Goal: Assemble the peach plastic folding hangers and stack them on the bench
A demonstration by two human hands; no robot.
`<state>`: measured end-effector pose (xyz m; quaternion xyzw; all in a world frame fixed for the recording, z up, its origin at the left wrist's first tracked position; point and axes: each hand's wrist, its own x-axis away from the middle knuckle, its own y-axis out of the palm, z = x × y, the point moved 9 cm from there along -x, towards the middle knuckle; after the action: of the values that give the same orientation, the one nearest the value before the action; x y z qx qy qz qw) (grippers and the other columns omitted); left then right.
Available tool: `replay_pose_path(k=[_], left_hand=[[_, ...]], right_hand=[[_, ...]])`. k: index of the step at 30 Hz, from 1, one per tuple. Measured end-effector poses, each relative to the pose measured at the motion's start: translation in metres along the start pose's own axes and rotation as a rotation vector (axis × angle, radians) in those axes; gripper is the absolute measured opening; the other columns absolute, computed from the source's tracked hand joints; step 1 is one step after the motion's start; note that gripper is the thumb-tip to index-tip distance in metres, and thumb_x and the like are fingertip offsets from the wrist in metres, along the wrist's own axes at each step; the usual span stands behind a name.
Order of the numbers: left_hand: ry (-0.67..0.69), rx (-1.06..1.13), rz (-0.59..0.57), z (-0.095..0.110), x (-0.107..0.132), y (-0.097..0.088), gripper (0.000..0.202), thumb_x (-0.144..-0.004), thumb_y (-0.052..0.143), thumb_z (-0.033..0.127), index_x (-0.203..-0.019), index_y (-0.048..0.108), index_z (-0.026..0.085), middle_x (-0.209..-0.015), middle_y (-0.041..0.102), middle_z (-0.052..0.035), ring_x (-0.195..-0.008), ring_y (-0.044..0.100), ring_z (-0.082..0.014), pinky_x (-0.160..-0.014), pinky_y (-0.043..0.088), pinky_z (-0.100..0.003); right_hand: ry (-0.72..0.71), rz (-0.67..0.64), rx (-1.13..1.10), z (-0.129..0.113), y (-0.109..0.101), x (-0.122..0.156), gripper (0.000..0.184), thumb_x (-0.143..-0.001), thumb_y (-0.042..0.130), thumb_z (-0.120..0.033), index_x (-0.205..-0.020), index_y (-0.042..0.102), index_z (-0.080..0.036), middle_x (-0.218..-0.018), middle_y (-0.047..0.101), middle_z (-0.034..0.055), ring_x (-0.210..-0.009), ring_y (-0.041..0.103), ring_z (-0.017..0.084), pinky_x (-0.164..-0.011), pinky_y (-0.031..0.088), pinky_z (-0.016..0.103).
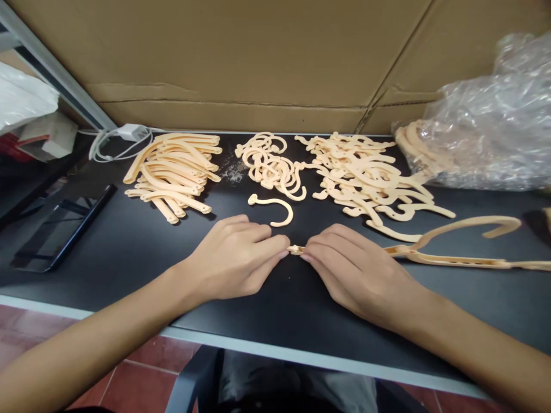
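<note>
A cream plastic clothes hanger [458, 260] with a curved hook lies lengthwise across the right side of the black table. My right hand [361, 269] is closed around its left arm, and the hook and other arm stick out to the right. Fingertips of my left hand [241, 255] pinch the small jointed tip [295, 250] that shows between my two hands. Whether that tip is one piece or two is hidden by the fingers. Just beyond my left hand lies a single loose hook [278, 209].
Behind my hands are piles of straight hanger arms [176, 172], small hooks [271, 166] and curved hanger pieces [365, 178]. A phone [64, 229] and white charger cable [129, 135] lie left. Clear plastic bags [486, 120] stand back right, against cardboard [241, 51].
</note>
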<state>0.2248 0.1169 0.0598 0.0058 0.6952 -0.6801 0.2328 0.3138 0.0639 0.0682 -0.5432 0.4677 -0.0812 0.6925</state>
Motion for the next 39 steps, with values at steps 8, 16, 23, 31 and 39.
replay_pose_path(k=[8, 16, 23, 31, 39], left_hand=[[0.009, -0.059, 0.039, 0.0, 0.0, -0.007, 0.02, -0.098, 0.049, 0.018, -0.092, 0.069, 0.019, -0.08, 0.069, -0.0016, -0.067, 0.06, -0.0147, -0.064, 0.04, -0.031], [0.111, -0.017, 0.028, 0.009, 0.0, -0.006, 0.017, -0.095, 0.049, 0.009, -0.095, 0.065, 0.016, -0.078, 0.068, -0.0015, -0.064, 0.057, -0.0147, -0.064, 0.041, -0.032], [0.172, 0.007, -0.032, 0.013, 0.0, -0.008, 0.023, -0.094, 0.044, 0.004, -0.101, 0.063, 0.014, -0.072, 0.063, 0.0003, -0.059, 0.05, -0.0133, -0.062, 0.039, -0.032], [0.206, 0.06, 0.021, 0.018, 0.002, -0.012, 0.02, -0.096, 0.045, 0.005, -0.1, 0.062, 0.011, -0.067, 0.058, 0.0014, -0.051, 0.042, -0.0127, -0.048, 0.029, -0.032], [0.16, 0.015, 0.06, 0.023, 0.005, -0.01, 0.014, -0.091, 0.053, 0.003, -0.088, 0.065, 0.01, -0.067, 0.058, -0.0008, -0.05, 0.038, -0.0141, -0.047, 0.03, -0.033]], right_hand=[[0.042, -0.007, -0.005, 0.004, 0.003, 0.0, 0.02, -0.096, 0.051, -0.007, -0.083, 0.065, -0.014, -0.079, 0.067, 0.0106, -0.077, 0.059, 0.022, -0.067, 0.052, 0.037], [0.019, -0.004, 0.009, 0.001, 0.0, -0.003, 0.016, -0.095, 0.052, -0.006, -0.086, 0.065, -0.011, -0.079, 0.067, 0.0114, -0.076, 0.056, 0.022, -0.064, 0.05, 0.037], [-0.03, -0.021, 0.031, -0.005, 0.0, -0.002, 0.017, -0.092, 0.056, -0.003, -0.081, 0.066, -0.011, -0.079, 0.066, 0.0121, -0.074, 0.055, 0.022, -0.063, 0.049, 0.037], [-0.071, -0.02, -0.029, -0.008, -0.001, 0.0, 0.018, -0.089, 0.057, 0.002, -0.078, 0.066, -0.009, -0.08, 0.065, 0.0126, -0.078, 0.055, 0.023, -0.064, 0.048, 0.038], [-0.041, -0.006, -0.024, -0.005, 0.001, -0.002, 0.017, -0.088, 0.058, 0.002, -0.078, 0.068, -0.007, -0.079, 0.066, 0.0137, -0.076, 0.055, 0.023, -0.064, 0.049, 0.038]])
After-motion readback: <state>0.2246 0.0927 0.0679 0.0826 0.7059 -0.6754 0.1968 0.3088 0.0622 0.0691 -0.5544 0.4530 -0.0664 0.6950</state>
